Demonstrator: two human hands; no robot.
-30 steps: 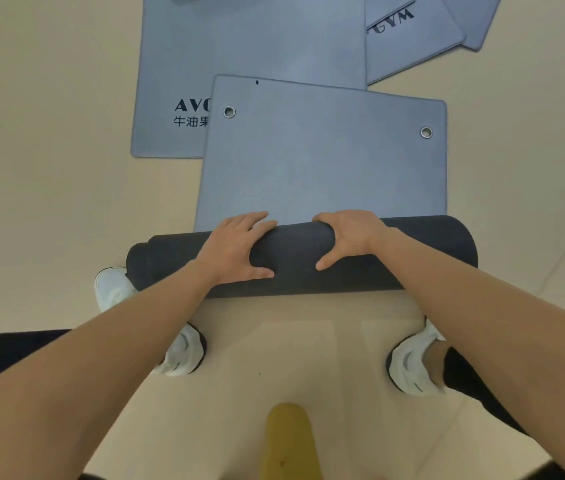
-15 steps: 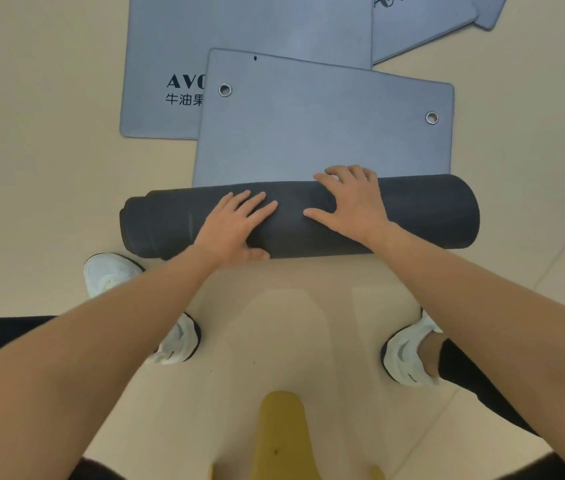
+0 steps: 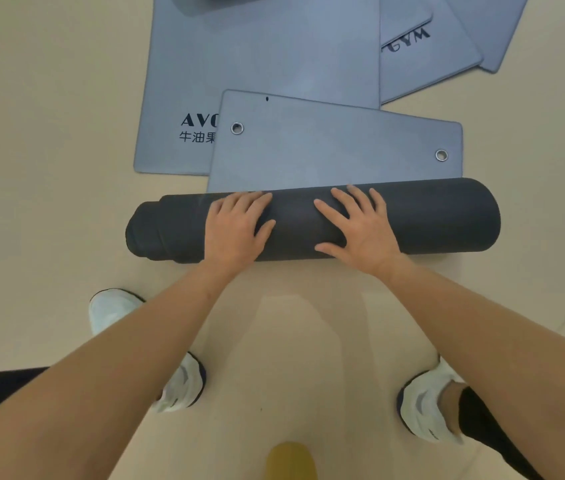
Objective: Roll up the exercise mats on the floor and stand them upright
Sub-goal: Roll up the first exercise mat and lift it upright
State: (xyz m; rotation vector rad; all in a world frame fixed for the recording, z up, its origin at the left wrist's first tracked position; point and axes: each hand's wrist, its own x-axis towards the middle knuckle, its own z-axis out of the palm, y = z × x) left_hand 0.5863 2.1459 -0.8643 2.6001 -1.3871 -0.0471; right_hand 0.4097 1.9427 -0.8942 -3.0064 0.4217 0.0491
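A dark grey mat roll [image 3: 440, 220] lies crosswise on the beige floor. Its unrolled blue-grey end [image 3: 336, 150], with two metal eyelets, stretches a short way beyond the roll. My left hand [image 3: 236, 226] presses flat on the roll left of its middle. Just right of the middle, my right hand [image 3: 357, 225] lies on top of the roll with fingers spread. The roll's left end is uneven, with an inner layer sticking out.
More flat blue-grey mats [image 3: 267, 64] lie overlapping farther away, one [image 3: 423, 46] angled at the upper right. My two white shoes [image 3: 180, 386] [image 3: 426, 403] stand on the floor behind the roll. A yellow object [image 3: 291, 462] shows at the bottom edge.
The roll has turned forward over the flat part, which is now shorter. My hands went from gripping over the roll's top to lying flat on it.
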